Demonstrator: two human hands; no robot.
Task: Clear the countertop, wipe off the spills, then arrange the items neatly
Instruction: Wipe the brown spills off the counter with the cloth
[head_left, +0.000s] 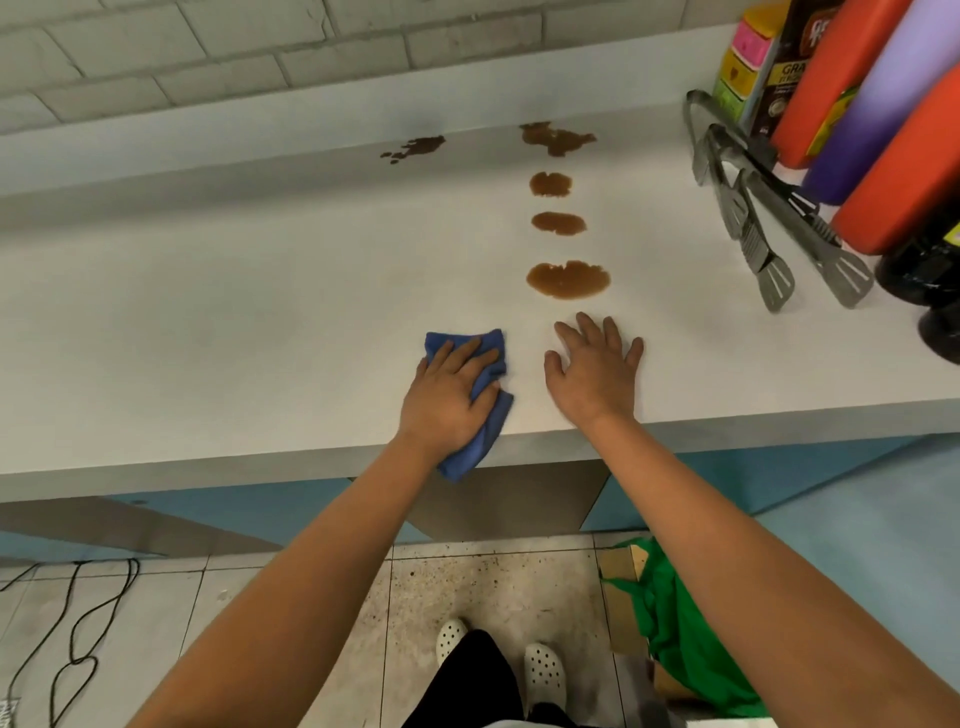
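My left hand (448, 395) presses a blue cloth (488, 410) flat on the white countertop (208, 322) near its front edge; part of the cloth hangs over the edge. My right hand (595, 371) rests flat on the counter just to the right, fingers spread, holding nothing. Several brown spills run in a line away from my right hand: the nearest puddle (569, 280), two smaller ones (558, 223) (550, 184), a larger one at the back (558, 137), and a dark splatter (415, 148) to its left.
Two metal tongs (763, 218) lie at the right, beside orange and purple bottles (878, 109), dark bottles (924, 280), a brown box (789, 78) and a coloured container (748, 57). A brick wall stands behind. On the floor lie cables (78, 623) and a green bag (675, 623).
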